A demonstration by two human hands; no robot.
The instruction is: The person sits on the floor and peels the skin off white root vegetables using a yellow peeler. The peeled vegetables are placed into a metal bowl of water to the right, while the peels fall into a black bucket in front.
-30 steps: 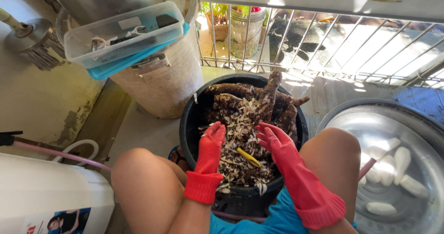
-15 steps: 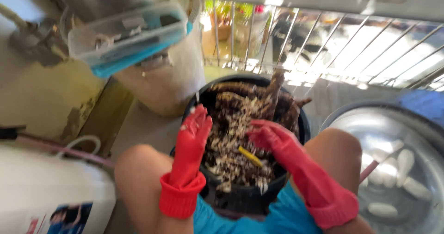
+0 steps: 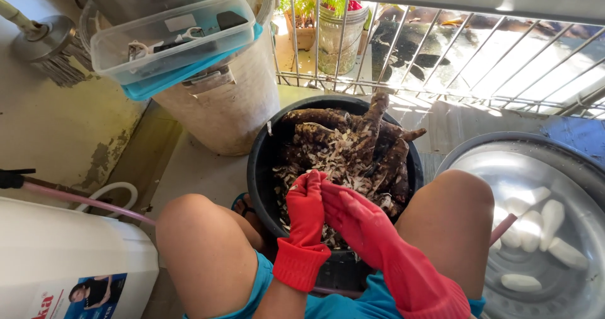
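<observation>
A black bucket (image 3: 258,161) stands between my bare knees, filled with brown unpeeled cassava roots (image 3: 353,130) and a heap of pale peelings (image 3: 343,161). Both my hands wear red rubber gloves. My left hand (image 3: 307,204) and my right hand (image 3: 348,215) are pressed side by side, fingers down on the peelings at the near side of the bucket. What lies under the palms is hidden.
A metal basin (image 3: 504,144) at the right holds peeled white cassava pieces (image 3: 554,218). A clear plastic box (image 3: 170,41) rests on a pale barrel (image 3: 233,104) at the back left. A white appliance (image 3: 57,256) and pink hose (image 3: 88,200) are at left; a metal railing (image 3: 441,48) is behind.
My hands were apart over the peelings, with a yellow object lying between them. They have come together at the near side, and the yellow object is no longer visible.
</observation>
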